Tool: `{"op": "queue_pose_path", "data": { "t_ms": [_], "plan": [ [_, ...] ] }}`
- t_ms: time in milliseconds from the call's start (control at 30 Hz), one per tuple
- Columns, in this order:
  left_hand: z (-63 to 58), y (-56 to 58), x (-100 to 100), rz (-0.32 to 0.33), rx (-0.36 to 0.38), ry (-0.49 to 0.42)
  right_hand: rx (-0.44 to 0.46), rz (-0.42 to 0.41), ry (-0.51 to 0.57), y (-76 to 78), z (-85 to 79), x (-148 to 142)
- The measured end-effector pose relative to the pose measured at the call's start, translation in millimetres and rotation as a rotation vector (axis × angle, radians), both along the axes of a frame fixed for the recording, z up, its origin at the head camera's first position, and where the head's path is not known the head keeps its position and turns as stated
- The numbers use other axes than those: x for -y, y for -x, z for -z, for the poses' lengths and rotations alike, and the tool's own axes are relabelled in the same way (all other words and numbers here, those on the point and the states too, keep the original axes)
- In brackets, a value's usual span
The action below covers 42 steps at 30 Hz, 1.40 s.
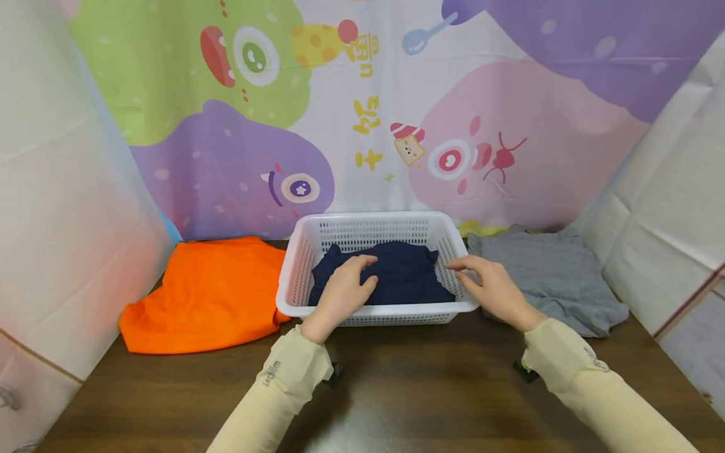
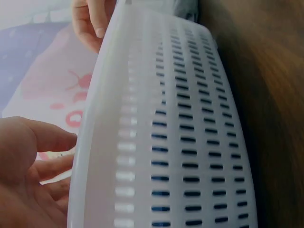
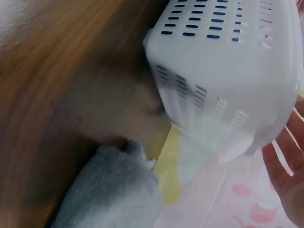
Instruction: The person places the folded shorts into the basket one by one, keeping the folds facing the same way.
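**Dark navy cloth (image 1: 396, 277) lies in white rectangular perforated-plastic basket (image 1: 391, 309)**

The left hand (image 1: 344, 288) is over the cloth, thumb and fingers loosely parted; the right hand (image 1: 494, 289) is at the basket's right rim, likewise parted, contact unclear. Bright orange fabric (image 1: 209, 296) lies left of the basket, heathered grey fabric (image 1: 555, 270) right, all on a dark brown wood-grain table (image 1: 419, 384).

Navy cloth (image 1: 404, 277), orange cloth (image 1: 209, 299) and grey cloth (image 1: 561, 274) contrast with the white basket (image 1: 396, 309).
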State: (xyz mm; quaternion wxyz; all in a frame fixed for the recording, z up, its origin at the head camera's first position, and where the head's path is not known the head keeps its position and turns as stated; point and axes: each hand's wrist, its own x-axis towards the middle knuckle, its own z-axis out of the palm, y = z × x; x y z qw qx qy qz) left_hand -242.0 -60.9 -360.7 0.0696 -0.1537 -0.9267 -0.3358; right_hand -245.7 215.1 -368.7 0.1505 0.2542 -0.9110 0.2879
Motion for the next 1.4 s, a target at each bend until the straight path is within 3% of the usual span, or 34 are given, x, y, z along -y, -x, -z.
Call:
{"op": "queue_pose_path", "data": {
  "t_ms": [300,600,733,900,1100,1400],
  "plan": [
    [0.8,-12.8,-24,0.126,-0.079,-0.009,-0.070,0.063,0.026,-13.2,4.4,-26],
    [5.2,-21.5,-46,0.295,-0.157,0.070,-0.016,0.147,-0.004,-34.4,7.6,-59],
    [8.0,-24.2,-54,0.341,-0.205,0.100,0.011,0.169,-0.022,-40.0,11.8,-75],
    [12.1,-30.0,-66,0.379,-0.249,0.098,0.054,0.195,-0.101,-39.6,21.4,-93],
    [16.5,-39.5,-80,0.419,-0.266,0.079,0.171,0.233,-0.203,-33.6,32.2,-114],
    [21.1,-54.1,-105,0.526,-0.299,0.156,0.287,0.211,-0.340,-27.7,43.2,-133]
  ]
}}
